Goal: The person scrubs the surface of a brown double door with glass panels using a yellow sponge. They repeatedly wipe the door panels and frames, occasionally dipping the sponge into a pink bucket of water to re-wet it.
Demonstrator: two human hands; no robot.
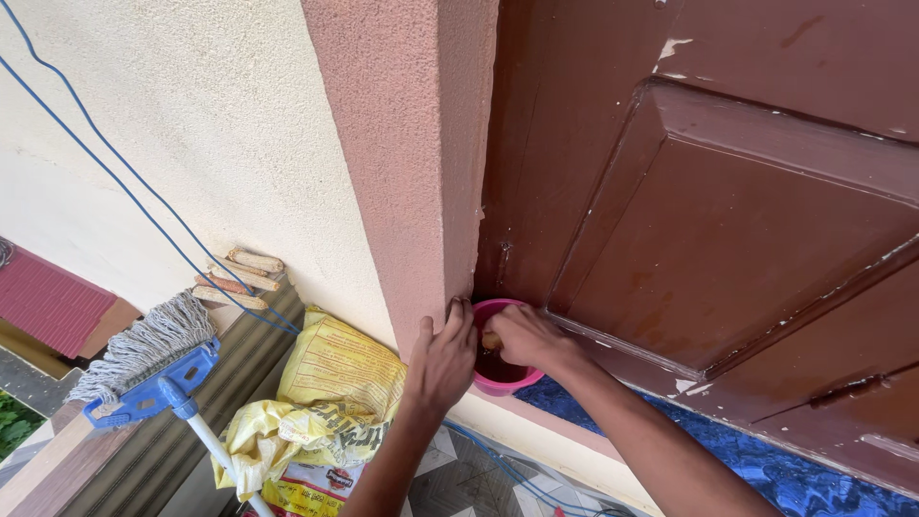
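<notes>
Right hand [522, 335] is dipped into a round pink plastic bowl [505, 383], fingers closed on a small pale lump, perhaps a sponge. Left hand [442, 359] is laid open against the rough pink plaster pillar [412, 163]. With the bowl set at the doorstep's [546, 421] edge, beside the glossy brown door [728, 239], its dark liquid could be tipped out if nudged.

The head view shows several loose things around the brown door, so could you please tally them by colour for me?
Pink: 1, the bowl that the right hand reaches into while the left hand rests on the pillar beside it
Yellow: 1, the sack
Blue: 2, the mop head clamp and the tarp
Total: 4
</notes>
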